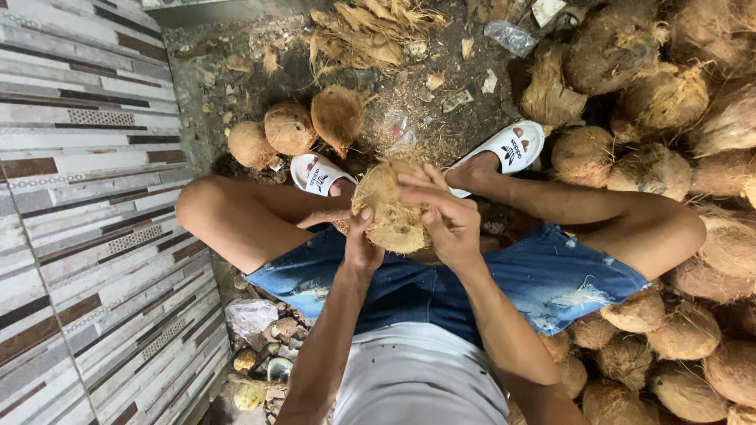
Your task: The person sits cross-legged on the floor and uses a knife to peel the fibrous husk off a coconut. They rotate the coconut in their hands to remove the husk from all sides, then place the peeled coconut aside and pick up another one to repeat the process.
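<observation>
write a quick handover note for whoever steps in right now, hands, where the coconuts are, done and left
Left hand: gripping the near side of the held coconut, thumb up.
Right hand: fingers curled over its top, on the fibre.
Held coconut: between the knees, above the floor, some husk fibre on it.
Done: three husked coconuts lie by the left foot; torn husk beyond them.
Left: large pile of fibrous coconuts on the right side.

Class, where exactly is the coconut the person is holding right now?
In the head view, the coconut sits centre frame, gripped between the left hand and right hand, above the knees, just behind the two white sandals.
</observation>
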